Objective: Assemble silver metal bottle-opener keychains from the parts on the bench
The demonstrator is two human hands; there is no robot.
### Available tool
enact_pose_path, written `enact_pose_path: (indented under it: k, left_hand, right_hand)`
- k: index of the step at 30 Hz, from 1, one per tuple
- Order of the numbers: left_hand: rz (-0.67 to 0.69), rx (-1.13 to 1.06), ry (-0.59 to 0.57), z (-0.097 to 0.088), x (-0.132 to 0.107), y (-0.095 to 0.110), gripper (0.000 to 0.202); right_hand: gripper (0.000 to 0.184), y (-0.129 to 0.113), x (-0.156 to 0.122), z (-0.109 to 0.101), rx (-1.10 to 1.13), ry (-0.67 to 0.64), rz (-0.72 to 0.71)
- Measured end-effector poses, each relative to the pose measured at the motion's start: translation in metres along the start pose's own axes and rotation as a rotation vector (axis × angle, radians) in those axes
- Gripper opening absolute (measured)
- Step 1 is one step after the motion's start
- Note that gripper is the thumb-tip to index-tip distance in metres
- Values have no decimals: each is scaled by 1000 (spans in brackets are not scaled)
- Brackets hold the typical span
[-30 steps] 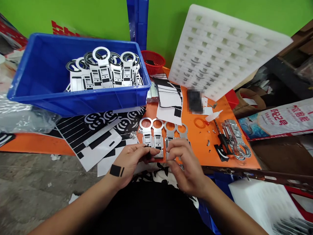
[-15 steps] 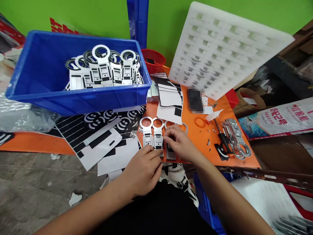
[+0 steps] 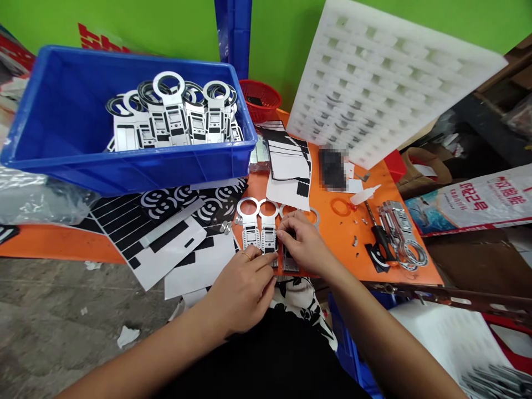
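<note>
Silver metal plates with ring ends lie side by side on the orange table, rings pointing away from me. My left hand (image 3: 248, 285), with a ring on one finger, has its fingers together on the lower end of the second ring-ended metal plate (image 3: 269, 237). Just left of it lies another ring-ended plate (image 3: 250, 233). My right hand (image 3: 304, 242) pinches at the second plate's right edge; whatever is between its fingertips is too small to make out. Further plates (image 3: 290, 260) are partly hidden under the right hand.
A blue bin (image 3: 137, 172) of similar plates stands at the back left. Black-and-white sticker sheets (image 3: 166, 238) lie left, more sheets (image 3: 290, 166) behind. A screwdriver (image 3: 380, 238), a white-nozzled bottle (image 3: 363, 195) and metal parts (image 3: 399, 233) lie right. A white foam panel (image 3: 374, 83) leans behind.
The view has shifted slightly. Both hands stay at the same plate, with the right fingers moving only a little at its edge.
</note>
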State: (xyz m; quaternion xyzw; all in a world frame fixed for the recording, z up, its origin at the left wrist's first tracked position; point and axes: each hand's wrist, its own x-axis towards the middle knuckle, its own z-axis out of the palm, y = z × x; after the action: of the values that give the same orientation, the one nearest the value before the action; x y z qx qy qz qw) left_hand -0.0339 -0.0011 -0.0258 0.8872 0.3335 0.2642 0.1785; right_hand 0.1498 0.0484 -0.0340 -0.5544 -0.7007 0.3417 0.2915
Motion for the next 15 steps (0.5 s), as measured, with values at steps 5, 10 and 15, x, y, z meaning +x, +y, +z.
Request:
enact_pose_path:
  k: [5, 10, 15]
  left_hand:
    - [-1, 7, -10, 1, 0, 0, 17]
    - [0, 28, -28, 2, 1, -1, 18]
    - [-14, 69, -63, 2, 1, -1, 20]
  right_hand:
    - [15, -1, 0, 2, -19, 25, 7]
    - [16, -1, 0, 3, -32, 30, 1]
    - [16, -2, 0, 4, -49, 35, -3]
